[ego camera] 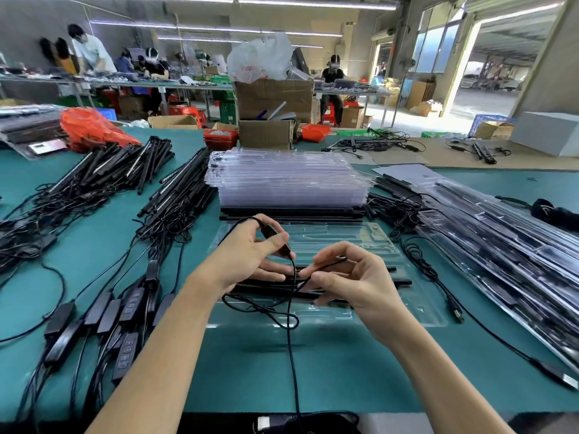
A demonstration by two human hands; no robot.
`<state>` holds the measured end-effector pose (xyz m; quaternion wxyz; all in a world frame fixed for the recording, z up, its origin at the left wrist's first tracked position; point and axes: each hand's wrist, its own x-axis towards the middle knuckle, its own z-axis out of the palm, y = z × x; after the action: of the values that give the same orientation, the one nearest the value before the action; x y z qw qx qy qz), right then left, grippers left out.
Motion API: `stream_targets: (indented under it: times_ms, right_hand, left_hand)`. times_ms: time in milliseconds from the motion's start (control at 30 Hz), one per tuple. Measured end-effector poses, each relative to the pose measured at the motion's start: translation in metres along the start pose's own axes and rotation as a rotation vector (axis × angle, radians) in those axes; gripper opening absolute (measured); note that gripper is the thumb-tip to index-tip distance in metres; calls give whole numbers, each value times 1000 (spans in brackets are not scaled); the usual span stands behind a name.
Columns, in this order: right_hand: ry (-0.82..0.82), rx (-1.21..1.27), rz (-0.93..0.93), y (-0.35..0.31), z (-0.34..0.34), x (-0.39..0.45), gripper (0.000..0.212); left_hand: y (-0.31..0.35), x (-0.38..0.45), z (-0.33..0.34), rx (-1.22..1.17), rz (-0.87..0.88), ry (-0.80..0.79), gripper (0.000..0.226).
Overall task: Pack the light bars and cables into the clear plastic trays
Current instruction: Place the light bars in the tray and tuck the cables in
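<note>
My left hand (250, 252): fingers curled round black inline controller (277, 242). My right hand (354, 277): pinching thin black cable (326, 266). Beneath both hands: clear tray (413, 311) holding light bars (398, 281), on green worktop (250, 371). Beyond hands: stack of clear trays (288, 180).

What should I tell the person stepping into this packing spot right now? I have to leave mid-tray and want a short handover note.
Left hand: grips the black inline controller of a cable.
Right hand: pinches the same cable just right of the controller.
Open clear tray lies under both hands, with light bars already seated in it; the cable hangs loose over the near edge, not yet tucked in.
Empty tray stack sits behind; unpacked bars and controllers lie left; filled trays lie right.
Left: coil and seat this cable, then continue with the left piles.
</note>
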<state>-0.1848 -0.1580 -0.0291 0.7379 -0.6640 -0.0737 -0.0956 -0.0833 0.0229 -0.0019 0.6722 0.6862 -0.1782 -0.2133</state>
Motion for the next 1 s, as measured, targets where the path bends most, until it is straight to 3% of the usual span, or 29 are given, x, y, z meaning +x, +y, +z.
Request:
stream_targets:
  times_ms: [233,500,700,867,1000]
  right_hand:
    - [-107,167,15,-14,2,-1,22]
    - [-182,78,122,-14,6,-1,22]
    - [-11,-75,248,-18,14,5,33]
    - [74,-256,250,-21,14,12,15]
    - [123,-251,277,-19,9,14,16]
  left_hand:
    - [14,-1,-1,-210,-24,111,8]
    - [23,-2,7,-123,1,82,10]
    - [31,1,24,-2,66,77,12]
    - [32,1,34,195,37,73,13]
    - [50,-15,35,323,31,-42,35]
